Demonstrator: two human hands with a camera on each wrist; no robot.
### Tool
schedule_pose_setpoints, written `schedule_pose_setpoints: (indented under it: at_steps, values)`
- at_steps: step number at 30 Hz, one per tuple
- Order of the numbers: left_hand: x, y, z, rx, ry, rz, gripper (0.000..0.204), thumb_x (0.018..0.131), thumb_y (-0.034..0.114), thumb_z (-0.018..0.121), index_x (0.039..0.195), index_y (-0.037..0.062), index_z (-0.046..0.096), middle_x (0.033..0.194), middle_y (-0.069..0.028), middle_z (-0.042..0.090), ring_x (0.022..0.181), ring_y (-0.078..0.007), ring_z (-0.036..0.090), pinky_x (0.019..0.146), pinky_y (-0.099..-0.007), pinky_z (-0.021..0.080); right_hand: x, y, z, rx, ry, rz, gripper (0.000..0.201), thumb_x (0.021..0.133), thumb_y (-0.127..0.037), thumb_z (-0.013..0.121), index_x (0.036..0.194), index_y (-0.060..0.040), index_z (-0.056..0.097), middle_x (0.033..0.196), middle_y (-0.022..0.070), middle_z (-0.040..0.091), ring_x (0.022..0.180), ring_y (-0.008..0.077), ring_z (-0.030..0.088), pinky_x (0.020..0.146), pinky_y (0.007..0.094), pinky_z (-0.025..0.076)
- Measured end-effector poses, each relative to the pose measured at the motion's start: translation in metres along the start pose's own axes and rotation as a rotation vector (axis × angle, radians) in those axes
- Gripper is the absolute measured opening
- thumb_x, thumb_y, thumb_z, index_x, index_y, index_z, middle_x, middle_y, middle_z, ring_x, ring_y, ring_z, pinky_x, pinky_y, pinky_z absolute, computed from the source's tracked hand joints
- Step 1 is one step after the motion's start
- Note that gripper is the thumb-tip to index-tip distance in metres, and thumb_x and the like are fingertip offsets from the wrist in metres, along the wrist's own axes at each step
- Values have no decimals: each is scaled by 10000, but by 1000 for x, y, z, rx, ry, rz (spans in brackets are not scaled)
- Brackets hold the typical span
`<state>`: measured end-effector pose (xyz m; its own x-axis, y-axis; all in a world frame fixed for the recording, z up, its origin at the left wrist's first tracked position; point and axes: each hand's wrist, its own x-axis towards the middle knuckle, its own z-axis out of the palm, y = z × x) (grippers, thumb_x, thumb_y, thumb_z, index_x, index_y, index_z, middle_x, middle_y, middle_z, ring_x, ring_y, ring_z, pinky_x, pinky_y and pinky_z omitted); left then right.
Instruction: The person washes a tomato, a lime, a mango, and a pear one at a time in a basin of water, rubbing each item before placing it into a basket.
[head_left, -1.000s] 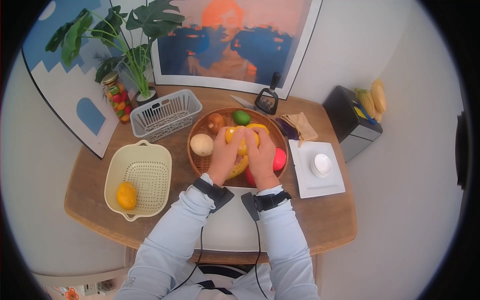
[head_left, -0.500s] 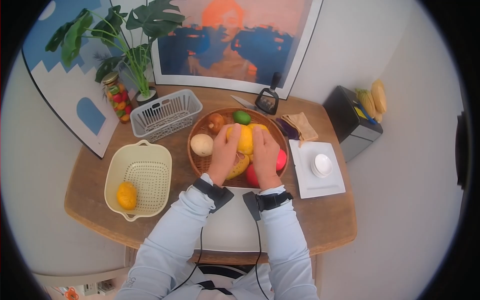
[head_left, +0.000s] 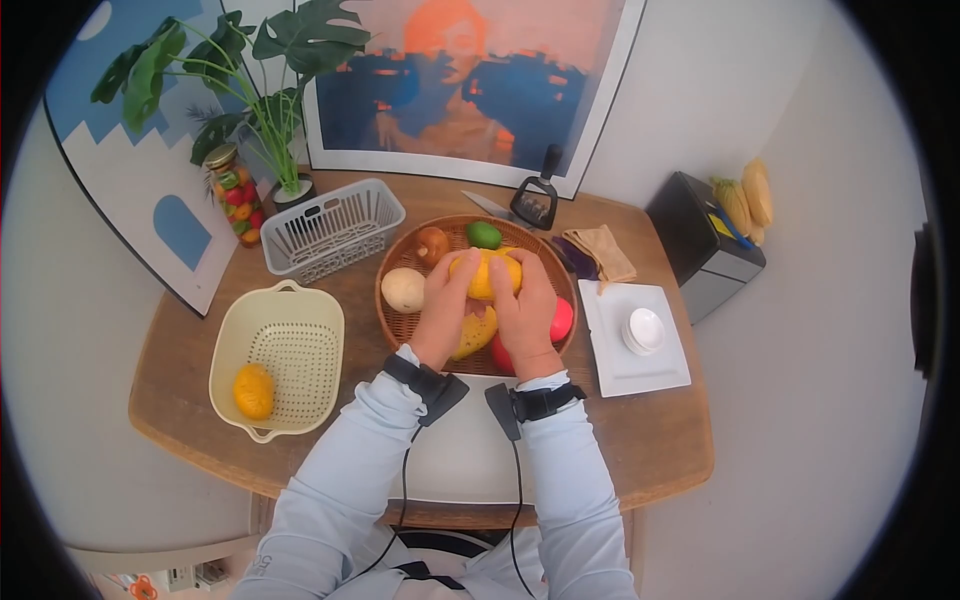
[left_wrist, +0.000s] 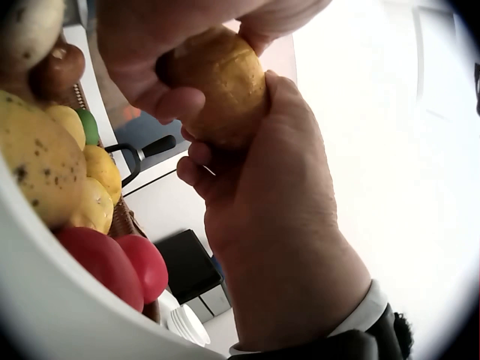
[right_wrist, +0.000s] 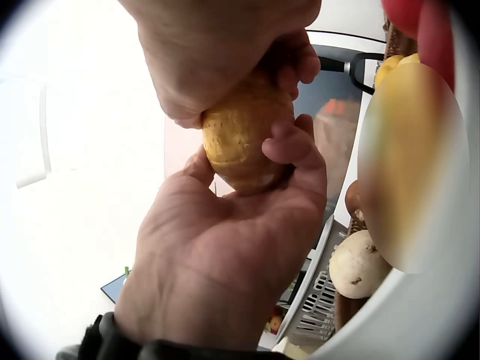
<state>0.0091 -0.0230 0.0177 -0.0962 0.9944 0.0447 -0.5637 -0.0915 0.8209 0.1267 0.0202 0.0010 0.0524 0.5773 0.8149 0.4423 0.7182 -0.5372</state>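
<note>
Both hands hold one yellow potato (head_left: 488,276) above the round wicker basket (head_left: 385,330). My left hand (head_left: 440,312) grips it from the left, and my right hand (head_left: 527,312) from the right, thumbs on the near side. In the left wrist view, curled fingers wrap the potato (left_wrist: 229,86) and its skin shows small marks. The right wrist view shows the potato (right_wrist: 240,142) between both hands' fingers. In the basket lie a pale round vegetable (head_left: 404,290), an onion (head_left: 432,244), a green fruit (head_left: 483,235), a spotted yellow fruit (head_left: 474,335) and red ones (head_left: 562,319).
At left a cream colander (head_left: 325,350) holds a yellow potato (head_left: 253,391). Behind it stand a grey plastic basket (head_left: 335,250) and a potted plant (head_left: 290,190). To the right are a white tray (head_left: 640,378) with a small white dish (head_left: 643,330), a cloth (head_left: 603,252) and a peeler-like tool (head_left: 533,203).
The potato has turned between my hands and now lies more sideways. My fingers have shifted on it, and the thumbs are farther apart than a second ago.
</note>
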Motion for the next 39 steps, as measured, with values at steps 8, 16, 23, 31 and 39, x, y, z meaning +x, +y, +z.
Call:
schedule_pose_setpoints:
  at_steps: [8, 16, 23, 31, 39]
  values:
    - [3, -13, 4, 298, 126, 331, 369, 961, 288, 632, 1191, 9, 556, 1051, -76, 616, 929, -134, 588, 783, -269, 492, 9, -22, -21, 483, -313, 907, 494, 979, -452, 558, 996, 34, 642, 787, 122, 647, 610, 158, 606, 547, 304, 483]
    - [9, -7, -4, 2, 149, 169, 365, 966, 325, 639, 1125, -1, 604, 1047, -66, 625, 937, -112, 583, 804, -255, 479, -3, -30, -6, -45, -437, 364, 501, 974, -439, 529, 891, 49, 614, 777, 271, 635, 693, 426, 627, 608, 450, 480]
    - [5, -26, 2, 222, 45, 92, 430, 987, 408, 592, 1086, -11, 602, 1031, -77, 624, 932, -114, 584, 805, -260, 478, 1, -10, -14, 43, -350, 431, 475, 964, -419, 554, 946, 47, 642, 878, 254, 664, 837, 399, 650, 729, 450, 496]
    - [21, -24, -21, -88, -16, -58, 405, 1039, 427, 476, 1131, 47, 584, 1041, -43, 618, 916, -112, 596, 824, -278, 493, 0, -38, -6, -36, -315, 317, 407, 943, -361, 616, 1064, 28, 608, 962, 225, 675, 895, 338, 653, 796, 386, 499]
    - [-5, -16, 11, 288, -38, 97, 439, 1003, 433, 541, 1196, 38, 531, 1010, -75, 601, 840, -122, 602, 607, -277, 505, -1, 0, -9, 231, -202, 579, 464, 932, -401, 620, 1131, 16, 575, 984, 247, 668, 877, 383, 658, 801, 424, 505]
